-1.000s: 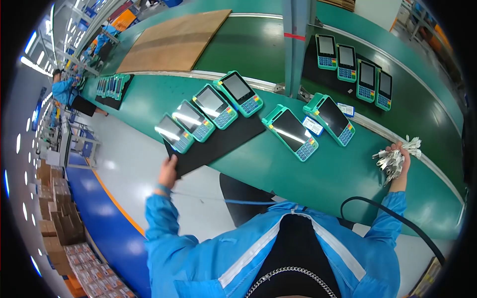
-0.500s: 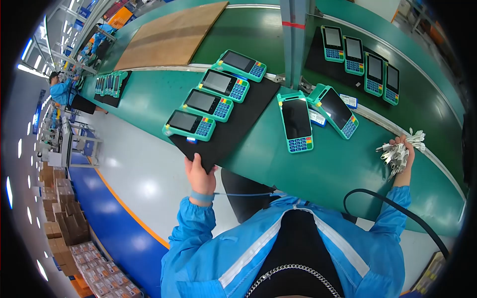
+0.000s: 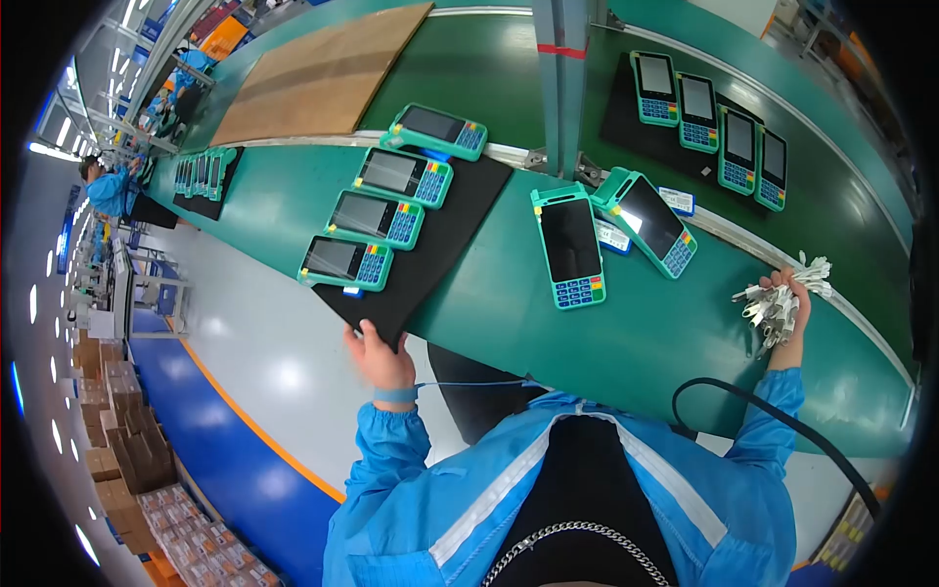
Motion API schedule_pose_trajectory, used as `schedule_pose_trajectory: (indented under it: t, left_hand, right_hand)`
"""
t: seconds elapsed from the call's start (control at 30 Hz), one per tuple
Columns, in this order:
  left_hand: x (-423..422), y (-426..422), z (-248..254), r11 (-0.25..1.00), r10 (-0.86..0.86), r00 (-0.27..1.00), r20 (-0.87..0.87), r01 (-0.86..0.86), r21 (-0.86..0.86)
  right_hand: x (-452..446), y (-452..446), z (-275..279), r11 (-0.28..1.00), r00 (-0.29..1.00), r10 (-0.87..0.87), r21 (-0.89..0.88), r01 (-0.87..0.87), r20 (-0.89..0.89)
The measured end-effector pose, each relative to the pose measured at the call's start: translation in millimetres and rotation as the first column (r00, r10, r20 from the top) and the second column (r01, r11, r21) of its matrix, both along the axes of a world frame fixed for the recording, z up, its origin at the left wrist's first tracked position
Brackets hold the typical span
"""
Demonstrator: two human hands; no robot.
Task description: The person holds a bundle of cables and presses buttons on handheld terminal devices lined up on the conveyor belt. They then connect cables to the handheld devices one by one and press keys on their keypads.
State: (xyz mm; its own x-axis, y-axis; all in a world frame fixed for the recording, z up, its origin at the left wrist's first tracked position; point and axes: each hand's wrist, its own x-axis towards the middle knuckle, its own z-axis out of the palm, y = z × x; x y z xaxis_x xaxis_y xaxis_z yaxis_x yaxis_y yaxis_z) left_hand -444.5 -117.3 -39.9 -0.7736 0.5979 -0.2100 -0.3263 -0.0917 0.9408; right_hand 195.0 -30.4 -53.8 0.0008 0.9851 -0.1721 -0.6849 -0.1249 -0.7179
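At the near edge of a black mat [image 3: 452, 230], my left hand [image 3: 380, 356] touches the mat's corner, thumb and fingers apart around it. Several green card terminals [image 3: 375, 217] lie in a slanting row on that mat. Two more terminals, one upright in view [image 3: 570, 248] and one tilted [image 3: 648, 224], rest on the green bench to the right, with white-and-blue packs [image 3: 613, 237] beside them. My right hand [image 3: 788, 305] is closed around a bundle of white cables [image 3: 773, 311] at the bench's right side.
Behind a grey post [image 3: 562, 108], another black mat [image 3: 626, 125] bears several terminals. A brown board [image 3: 313, 78] lies at the back left. Farther left are more terminals [image 3: 202, 176] and a person in blue [image 3: 112, 193]. A black cable [image 3: 773, 416] curves near my right sleeve.
The mat's terminals have turned from slanted to more sideways, and the mat has shifted. My left hand has moved right with its corner. The left bench terminal has turned upright in view.
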Motion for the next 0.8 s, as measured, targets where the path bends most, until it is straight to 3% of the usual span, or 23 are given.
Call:
schedule_pose_trajectory:
  t: [0.3, 0.4, 0.53, 0.6, 0.67, 0.73, 0.8]
  left_hand:
    - [-8, 87, 8, 0.929, -0.346, 0.937, -0.041, 0.336, -0.156]
    - [-51, 120, 15, 0.852, -0.487, 0.871, -0.063, 0.459, -0.253]
    - [-104, 164, 35, 0.699, -0.656, 0.754, -0.039, 0.587, -0.409]
    - [-119, 194, 43, 0.635, -0.715, 0.692, -0.097, 0.586, -0.503]
    - [-145, 229, 40, 0.467, -0.856, 0.504, -0.118, 0.652, -0.597]
    - [-129, 261, 42, 0.430, -0.864, 0.478, -0.160, 0.534, -0.727]
    - [-110, 291, 50, 0.404, -0.896, 0.382, -0.227, 0.487, -0.774]
  right_hand:
    - [-9, 2, 6, 1.000, 1.000, 0.001, 0.002, -0.001, -0.009]
    - [-12, 2, 10, 0.998, 0.998, 0.061, 0.034, -0.060, -0.002]
    - [-10, 2, 4, 1.000, 0.999, -0.009, -0.010, 0.009, -0.031]
    - [-18, 0, 11, 1.000, 0.999, -0.016, -0.020, 0.015, -0.028]
    - [-23, 0, 18, 1.000, 1.000, -0.022, -0.021, 0.022, 0.005]
    - [3, -2, -11, 0.999, 0.999, -0.034, -0.012, 0.034, 0.033]
    - [-29, -7, 26, 0.996, 0.998, -0.055, -0.068, 0.056, 0.021]
